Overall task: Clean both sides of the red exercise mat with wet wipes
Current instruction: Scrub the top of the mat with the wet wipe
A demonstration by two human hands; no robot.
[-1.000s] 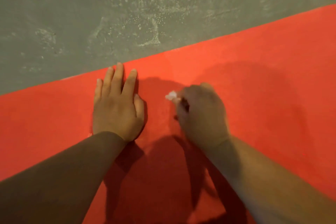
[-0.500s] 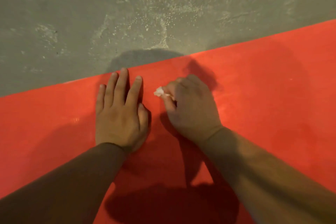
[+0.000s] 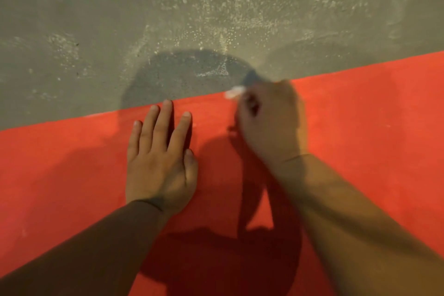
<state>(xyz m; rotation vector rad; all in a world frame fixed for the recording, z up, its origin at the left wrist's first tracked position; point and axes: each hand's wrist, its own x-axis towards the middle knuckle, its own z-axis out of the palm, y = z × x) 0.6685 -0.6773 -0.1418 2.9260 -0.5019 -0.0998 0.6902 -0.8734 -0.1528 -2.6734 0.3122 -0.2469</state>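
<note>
- Left hand (image 3: 158,161): flat on the red foam exercise mat (image 3: 52,163), palm down, fingers straight and slightly spread, holding nothing. It probably pins the mat in place.
- Small white crumpled wet wipe (image 3: 234,92): only a scrap shows, poking out of the right hand. It sits right at the mat's far edge, where mat meets floor.
- Right hand (image 3: 269,122): fingers curled round the wipe and pressed down near the far edge. It is motion-blurred, so likely mid-scrub.
- Progress: the upward face is judged to be under wiping, along the far edge strip.
- No wet/dry line shows, so how much of this face is done cannot be told.
- Which side faces up cannot be told either, so the other side may still be left.
- Surface: the mat lies flat on a grey concrete floor (image 3: 96,19), a matte red band rising toward the right.
- Floor: rough and dusty, with pale speckled patches at upper middle and right. Grit just beside the mat edge could be dragged back on.
- Room: warm, dim light. Dark head and arm shadows fall over the mat centre and the floor. No walls or furniture are in view.
</note>
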